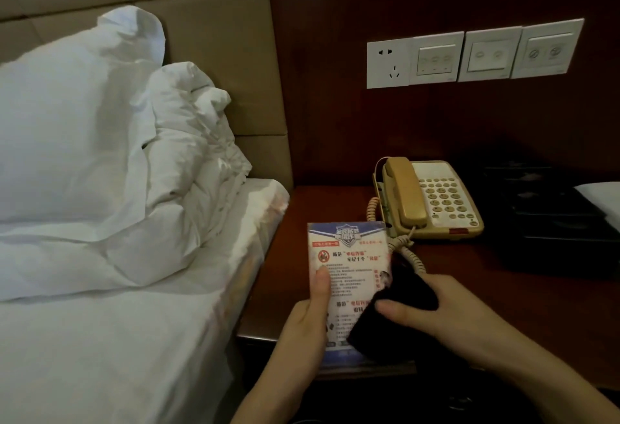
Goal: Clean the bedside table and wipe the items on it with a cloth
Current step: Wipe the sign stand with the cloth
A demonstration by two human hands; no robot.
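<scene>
Left hand (307,319) holds the card (349,276) over the near left of the table (335,202), thumb flat on its face; right hand (446,309) pinches a dark cloth (385,316) against the card's right side. Phone (432,199) sits far on the dark wood top, black tray (550,209) right, wall switches (469,54) above, bed (100,323) with pillows (67,128) left

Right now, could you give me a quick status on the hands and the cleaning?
Left hand holds notice card. Right hand presses dark cloth on it. Phone cord close by.

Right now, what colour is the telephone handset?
Tan-gold handset, clearest in the head view.
</scene>
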